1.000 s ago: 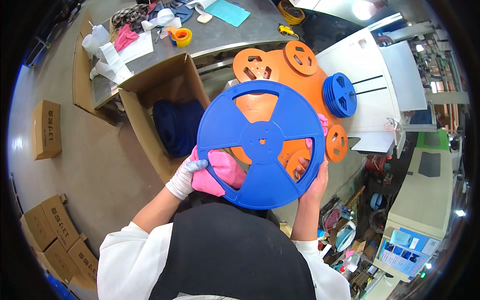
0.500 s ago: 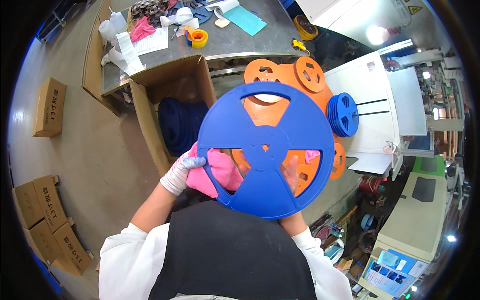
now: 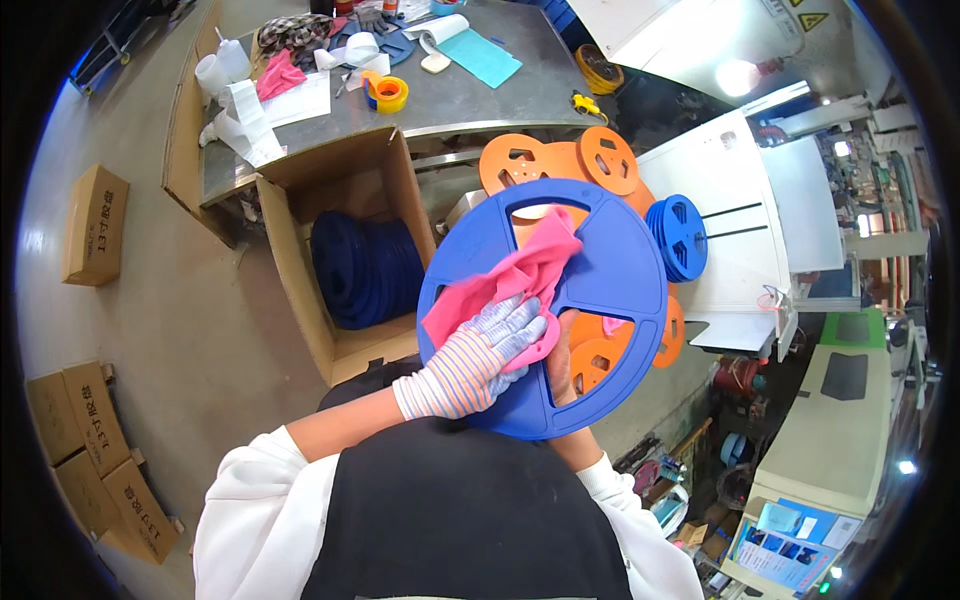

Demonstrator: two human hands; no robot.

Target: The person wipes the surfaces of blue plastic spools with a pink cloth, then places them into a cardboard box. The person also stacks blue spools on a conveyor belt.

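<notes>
A large blue plastic reel (image 3: 615,250) with wide cutouts is held up in front of me. My left hand (image 3: 475,355), in a striped knit glove, presses a pink cloth (image 3: 535,265) against the reel's near face. The cloth covers the hub and part of the left cutout. My bare right hand (image 3: 562,365) grips the reel from behind, showing partly through the lower right cutout; most of its fingers are hidden. Left of the reel, an open cardboard box (image 3: 297,290) holds several dark blue reels (image 3: 365,268).
Behind the held reel are several orange reels (image 3: 515,160) and a stack of smaller blue reels (image 3: 683,235). A metal table (image 3: 465,100) at the far side bears a yellow tape roll (image 3: 388,95), cloths and papers. Closed cartons (image 3: 97,225) stand on the floor at left.
My left hand has moved from the reel's left rim to the right, bringing the cloth across the front face over the hub. The reel has turned somewhat; my right hand stays behind it.
</notes>
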